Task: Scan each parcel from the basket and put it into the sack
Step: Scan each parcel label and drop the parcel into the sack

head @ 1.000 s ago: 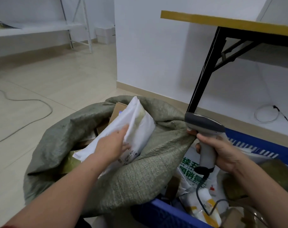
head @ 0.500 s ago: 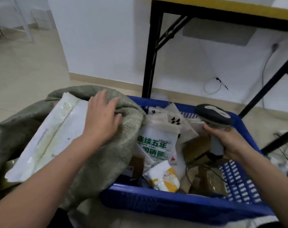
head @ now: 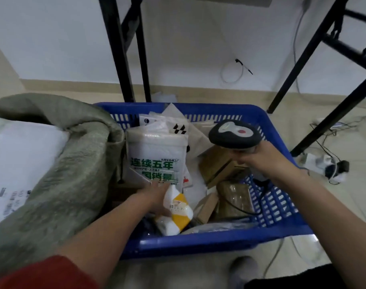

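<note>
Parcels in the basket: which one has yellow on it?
The small packet with the yellow band, right beside the left hand; the rest are white, green-lettered or brown.

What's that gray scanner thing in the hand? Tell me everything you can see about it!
The scanner is a handheld barcode gun that looks like plastic. Its dark gray head has a light gray patch on top with a red spot. The right hand grips its handle and holds it above the blue basket. A black cable seems to run from it down among the parcels.
</note>
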